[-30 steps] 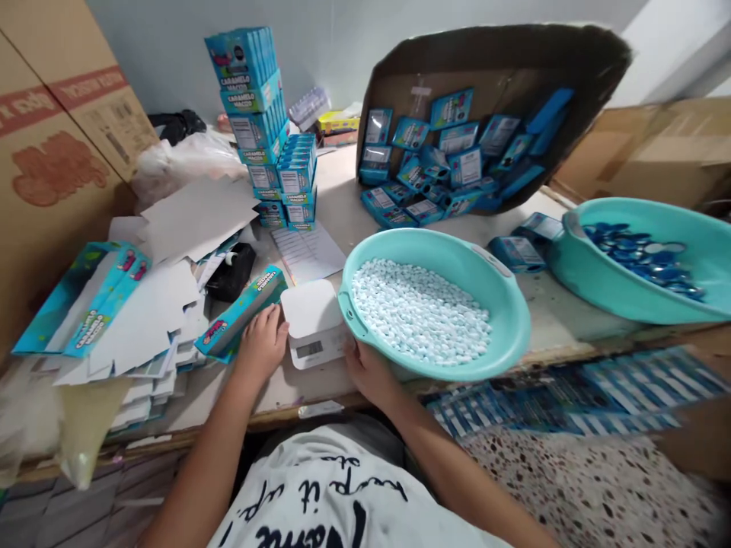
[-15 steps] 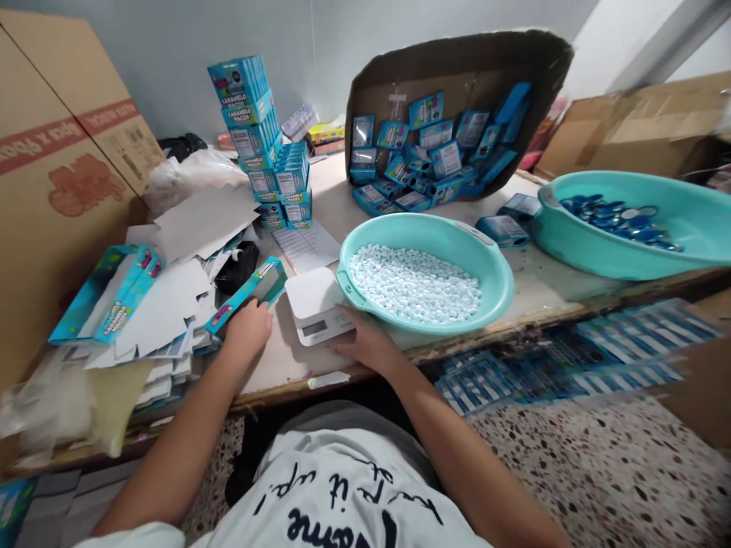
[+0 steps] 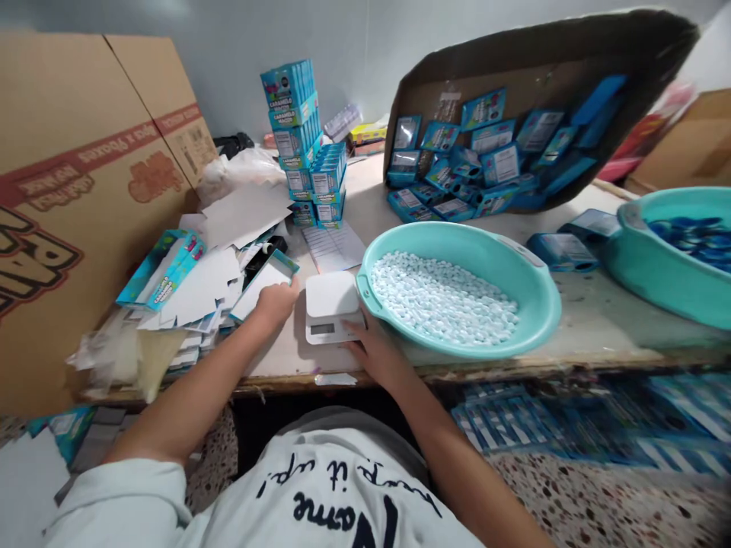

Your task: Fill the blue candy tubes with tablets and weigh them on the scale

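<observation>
My left hand (image 3: pixel 277 300) grips a long, shallow blue box (image 3: pixel 266 280), tilted so its white inside shows. Just right of it, a white kitchen scale (image 3: pixel 332 295) lies on the table with nothing on its plate. My right hand (image 3: pixel 368 340) touches the scale's lower right corner near the buttons, fingers apart and holding nothing. Against the scale's right side stands a turquoise basin (image 3: pixel 540 293) with many small pale candies (image 3: pixel 445 297) in it.
Stacked blue candy boxes (image 3: pixel 297 137) rise behind a printed sheet (image 3: pixel 336 247). White card pieces (image 3: pixel 199 281) pile up left, beside a large carton (image 3: pixel 74 190). A tipped carton (image 3: pixel 434 68) holds blue packs; another turquoise basin (image 3: pixel 656 278) stands right.
The view has shifted left. The blue box in my left hand has turned, and its white inside now shows. My right hand remains at the scale.
</observation>
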Motion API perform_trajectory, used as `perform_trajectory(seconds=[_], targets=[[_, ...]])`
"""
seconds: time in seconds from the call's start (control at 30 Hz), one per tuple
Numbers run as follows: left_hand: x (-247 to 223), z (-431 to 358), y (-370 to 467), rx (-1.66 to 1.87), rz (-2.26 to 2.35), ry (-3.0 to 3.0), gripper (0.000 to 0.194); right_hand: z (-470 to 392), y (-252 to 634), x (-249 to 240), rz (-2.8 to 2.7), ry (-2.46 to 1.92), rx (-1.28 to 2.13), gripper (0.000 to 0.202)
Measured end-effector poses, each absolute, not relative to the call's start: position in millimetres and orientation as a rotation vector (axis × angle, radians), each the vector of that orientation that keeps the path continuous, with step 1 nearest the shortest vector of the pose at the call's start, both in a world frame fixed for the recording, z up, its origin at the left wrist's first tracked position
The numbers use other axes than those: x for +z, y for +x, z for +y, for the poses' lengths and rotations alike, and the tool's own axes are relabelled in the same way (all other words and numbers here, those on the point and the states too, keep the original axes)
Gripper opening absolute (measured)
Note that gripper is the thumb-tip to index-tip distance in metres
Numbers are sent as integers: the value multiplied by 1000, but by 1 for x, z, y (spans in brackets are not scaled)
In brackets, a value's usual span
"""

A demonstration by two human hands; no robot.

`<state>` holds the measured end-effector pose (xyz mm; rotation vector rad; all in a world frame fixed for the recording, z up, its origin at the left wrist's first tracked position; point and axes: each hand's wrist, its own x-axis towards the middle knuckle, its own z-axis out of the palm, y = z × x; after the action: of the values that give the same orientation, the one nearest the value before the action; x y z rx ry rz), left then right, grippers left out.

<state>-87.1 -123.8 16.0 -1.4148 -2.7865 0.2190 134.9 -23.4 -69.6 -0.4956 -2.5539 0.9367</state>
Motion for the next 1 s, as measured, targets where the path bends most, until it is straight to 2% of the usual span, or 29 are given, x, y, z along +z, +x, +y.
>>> perform_trajectory(seconds=[0.13, 0.23, 0.33, 0.47, 0.6, 1.0], targets=[[42, -119, -93, 68, -2815, -1275, 49, -21, 134, -72, -2591, -532, 920, 43], [44, -119, -93, -80, -2894, -1226, 48, -19, 132, -71, -2653, -590, 896, 43], [28, -118, -92, -266, -2995, -1254, 49, -19, 130, -69, -2689, -632, 888, 44], [-6, -116, -93, -585, -3038, -1343, 33, -19, 129, -67, -2706, -684, 835, 42], [-28, -117, -97, -845, -2991, -1413, 34, -16, 130, -66, -2739, -702, 780, 44], [-40, -117, -108, -1185, -2947, -1430, 32, -17, 135, -70, -2759, -597, 604, 43]])
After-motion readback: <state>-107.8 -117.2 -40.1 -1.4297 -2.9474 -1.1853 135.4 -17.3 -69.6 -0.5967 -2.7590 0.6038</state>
